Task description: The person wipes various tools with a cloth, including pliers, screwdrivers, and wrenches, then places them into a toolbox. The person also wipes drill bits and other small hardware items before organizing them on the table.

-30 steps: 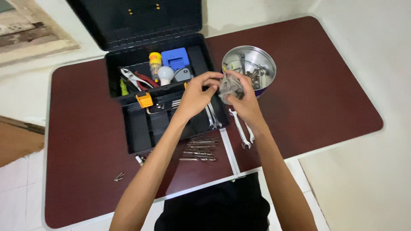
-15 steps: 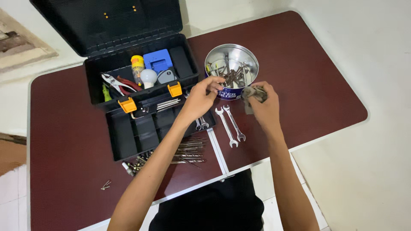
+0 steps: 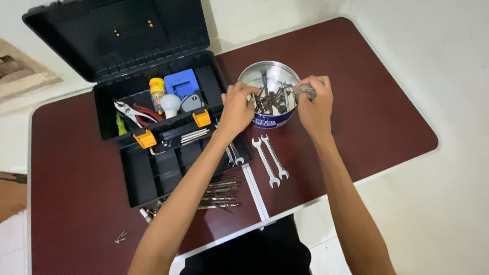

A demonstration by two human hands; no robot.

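Dark maroon table (image 3: 387, 117) with rounded corners and a thin pale edge, filling most of the frame, set at a slant from lower left to upper right. Narrow white seam (image 3: 254, 191) across the top at lower centre, dividing it into two leaves. Pale cream tiled floor (image 3: 438, 214) around it, widest at right and lower right; faint grout lines at lower left. Corner of a worn beige and brown mat (image 3: 23, 71) at upper left. Brown board or cardboard edge (image 3: 10, 196) at far left. Even, soft light; short, faint shadows under the table edge.
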